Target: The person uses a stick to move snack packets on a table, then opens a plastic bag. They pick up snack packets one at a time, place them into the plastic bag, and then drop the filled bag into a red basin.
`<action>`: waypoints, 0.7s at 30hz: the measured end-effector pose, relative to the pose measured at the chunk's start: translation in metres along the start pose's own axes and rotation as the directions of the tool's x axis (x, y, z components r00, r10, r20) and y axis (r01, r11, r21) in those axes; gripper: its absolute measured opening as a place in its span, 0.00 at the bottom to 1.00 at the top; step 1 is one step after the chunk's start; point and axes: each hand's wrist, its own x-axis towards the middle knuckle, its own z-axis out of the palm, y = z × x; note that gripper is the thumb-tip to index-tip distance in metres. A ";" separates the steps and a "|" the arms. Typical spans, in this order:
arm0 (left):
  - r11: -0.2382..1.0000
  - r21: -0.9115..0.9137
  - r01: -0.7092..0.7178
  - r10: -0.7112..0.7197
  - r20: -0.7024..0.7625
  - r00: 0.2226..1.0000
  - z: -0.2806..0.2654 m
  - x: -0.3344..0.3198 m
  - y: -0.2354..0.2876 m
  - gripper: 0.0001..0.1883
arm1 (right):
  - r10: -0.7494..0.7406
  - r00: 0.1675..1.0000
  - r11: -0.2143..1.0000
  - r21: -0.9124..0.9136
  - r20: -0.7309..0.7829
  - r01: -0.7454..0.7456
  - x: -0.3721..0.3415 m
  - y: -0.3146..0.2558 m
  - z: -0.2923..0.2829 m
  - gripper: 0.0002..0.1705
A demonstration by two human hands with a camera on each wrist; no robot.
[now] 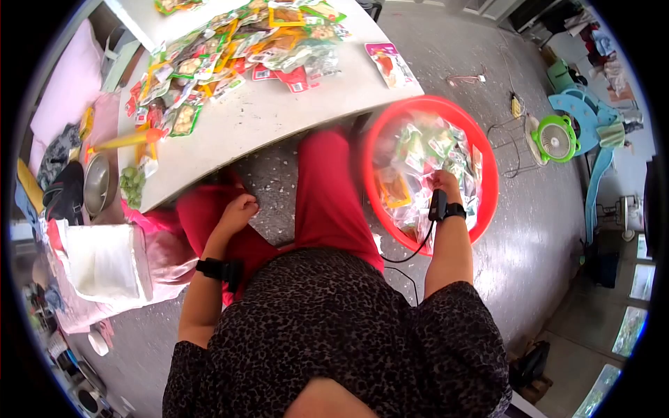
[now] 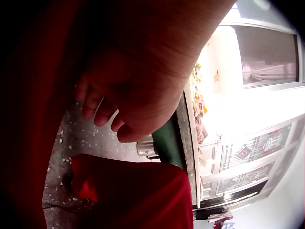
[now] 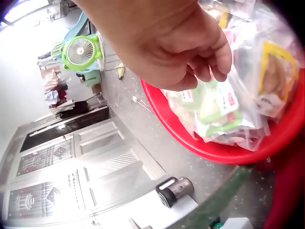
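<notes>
My right hand (image 1: 444,182) reaches into a round red tub (image 1: 490,164) on the right, its fingers curled down close over clear plastic food packets (image 1: 416,141). In the right wrist view its fingertips sit right above a packet with a white label and green edging (image 3: 219,107); I cannot tell whether it pinches one. A yellow-framed packet (image 3: 278,78) lies beside it in the tub. My left hand (image 1: 239,212) hangs loosely curled above the red trousers, holding nothing, as the left wrist view also shows.
A large pile of colourful packets (image 1: 230,56) covers the back of the white table (image 1: 258,125). One pink packet (image 1: 388,64) lies apart near the table's right corner. A metal bowl (image 1: 101,182) and white box (image 1: 104,261) stand left; a green fan (image 1: 556,141) stands right.
</notes>
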 end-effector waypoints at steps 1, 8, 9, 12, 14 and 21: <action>1.000 -0.006 0.005 -0.005 0.006 1.000 0.000 -0.001 0.002 0.09 | 0.406 0.902 0.621 0.680 0.148 -0.391 -0.016 -0.023 0.016 0.08; 0.988 -0.118 -0.103 0.095 -0.072 0.993 0.001 0.000 -0.020 0.08 | -0.575 0.763 0.613 -0.462 0.295 0.641 -0.030 -0.143 0.042 0.09; 0.985 -0.112 -0.130 0.119 -0.095 0.988 -0.002 -0.002 -0.018 0.08 | -0.420 0.850 0.849 -0.195 0.318 0.492 -0.045 -0.170 0.055 0.07; 0.987 -0.007 -0.161 0.155 -0.228 0.961 -0.028 -0.024 0.013 0.08 | -0.109 0.927 0.923 0.382 0.359 -0.040 -0.090 -0.249 0.097 0.09; 0.975 -0.068 -0.213 0.176 -0.350 0.920 -0.048 -0.041 0.030 0.08 | -0.215 0.921 0.966 0.212 0.324 0.151 -0.103 -0.269 0.130 0.09; 0.976 0.206 -0.075 0.205 -0.731 0.651 -0.132 -0.108 0.022 0.10 | -0.731 0.653 0.658 -0.047 0.198 0.751 -0.139 -0.266 0.211 0.10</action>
